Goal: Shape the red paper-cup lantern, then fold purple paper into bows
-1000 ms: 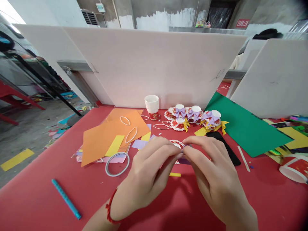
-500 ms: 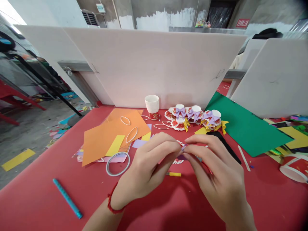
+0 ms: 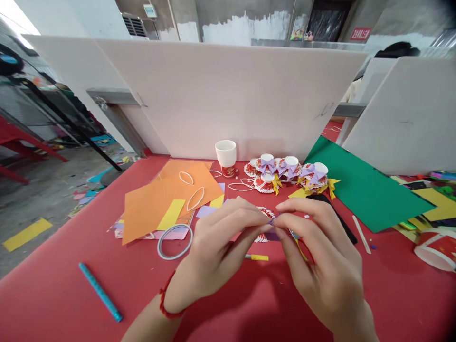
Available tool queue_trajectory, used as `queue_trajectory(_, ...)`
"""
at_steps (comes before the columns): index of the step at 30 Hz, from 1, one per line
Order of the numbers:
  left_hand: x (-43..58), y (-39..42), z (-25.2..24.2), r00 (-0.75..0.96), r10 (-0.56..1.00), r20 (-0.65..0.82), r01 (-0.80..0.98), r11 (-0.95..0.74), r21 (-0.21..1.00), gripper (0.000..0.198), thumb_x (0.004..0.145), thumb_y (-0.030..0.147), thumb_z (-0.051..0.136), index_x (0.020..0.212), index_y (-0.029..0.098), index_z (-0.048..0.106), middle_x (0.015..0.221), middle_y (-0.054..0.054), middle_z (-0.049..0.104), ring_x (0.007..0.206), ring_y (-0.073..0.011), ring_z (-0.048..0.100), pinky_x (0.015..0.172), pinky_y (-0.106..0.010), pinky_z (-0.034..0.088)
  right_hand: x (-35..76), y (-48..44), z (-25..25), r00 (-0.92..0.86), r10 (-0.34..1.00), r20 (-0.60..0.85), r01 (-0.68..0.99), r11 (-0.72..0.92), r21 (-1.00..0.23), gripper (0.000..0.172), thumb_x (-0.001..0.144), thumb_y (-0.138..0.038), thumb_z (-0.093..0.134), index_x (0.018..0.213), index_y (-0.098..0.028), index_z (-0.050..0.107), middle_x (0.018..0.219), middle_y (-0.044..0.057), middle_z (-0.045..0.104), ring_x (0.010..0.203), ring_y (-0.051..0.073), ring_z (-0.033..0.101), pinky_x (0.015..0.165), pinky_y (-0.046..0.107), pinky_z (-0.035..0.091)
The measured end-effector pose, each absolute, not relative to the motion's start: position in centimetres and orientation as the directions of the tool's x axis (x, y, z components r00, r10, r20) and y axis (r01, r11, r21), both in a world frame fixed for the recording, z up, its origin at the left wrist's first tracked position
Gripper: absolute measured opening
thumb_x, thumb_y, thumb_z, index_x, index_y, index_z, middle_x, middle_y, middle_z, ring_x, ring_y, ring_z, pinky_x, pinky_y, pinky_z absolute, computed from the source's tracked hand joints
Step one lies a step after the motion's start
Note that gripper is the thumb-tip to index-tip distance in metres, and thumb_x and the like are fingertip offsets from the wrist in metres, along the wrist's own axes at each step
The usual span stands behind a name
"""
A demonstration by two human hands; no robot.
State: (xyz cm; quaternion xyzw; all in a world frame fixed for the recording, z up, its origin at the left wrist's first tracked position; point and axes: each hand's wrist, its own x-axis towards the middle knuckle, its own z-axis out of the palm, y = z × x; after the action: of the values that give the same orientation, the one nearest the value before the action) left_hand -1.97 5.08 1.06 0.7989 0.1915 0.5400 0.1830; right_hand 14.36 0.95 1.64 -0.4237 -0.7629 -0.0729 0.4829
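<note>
A small piece of purple paper [image 3: 271, 222] is pinched between the fingertips of both hands, mostly covered by them. My left hand [image 3: 228, 242], with a red cord at its wrist, closes on it from the left. My right hand [image 3: 320, 251] grips it from the right. Behind and below the fingertips lies a red-and-white pleated paper piece [image 3: 262, 237], partly hidden. Scissors with a yellow-and-red handle [image 3: 304, 251] show partly beneath my right hand. A yellow-ended tool [image 3: 259, 257] rests on the table between the hands.
Orange sheets [image 3: 142, 213], a tape roll [image 3: 159, 247] and a teal pen [image 3: 100, 292] lie left. Stacked cups [image 3: 225, 152] and bow-trimmed cup crafts [image 3: 313, 175] stand behind. At right are a green sheet [image 3: 370, 190], black phone [image 3: 344, 221] and red cup [image 3: 436, 247].
Both hands keep their pinch on the purple paper, with small finger shifts. More of the scissors' handle shows beneath my right hand.
</note>
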Motion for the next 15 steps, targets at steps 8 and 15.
queue_trajectory(8, -2.29, 5.12, 1.18, 0.414, 0.485, 0.770, 0.184, -0.874, 0.450, 0.021, 0.091, 0.000, 0.055, 0.103, 0.015, 0.064, 0.091, -0.007, 0.069, 0.081, -0.0129, 0.065, 0.072, -0.020, 0.053, 14.55, 1.12, 1.61, -0.255, 0.556, 0.791, 0.776, 0.606, -0.176, 0.025, 0.089, 0.006, 0.053, 0.103, -0.014, 0.059, 0.108, 0.012, 0.062, 0.097, 0.022, 0.056, 0.084, 0.037, 0.043)
queue_trajectory(15, -2.29, 5.44, 0.99, 0.413, 0.439, 0.798, 0.153, -0.897, 0.414, 0.021, 0.090, -0.001, 0.056, 0.101, 0.015, 0.064, 0.089, -0.007, 0.070, 0.080, -0.0130, 0.066, 0.072, -0.021, 0.054, 14.38, 0.82, 1.64, -0.174, 0.571, 0.802, 0.786, 0.572, -0.236, 0.019, 0.092, 0.002, 0.054, 0.095, -0.015, 0.061, 0.099, 0.009, 0.061, 0.092, 0.019, 0.057, 0.082, 0.035, 0.043)
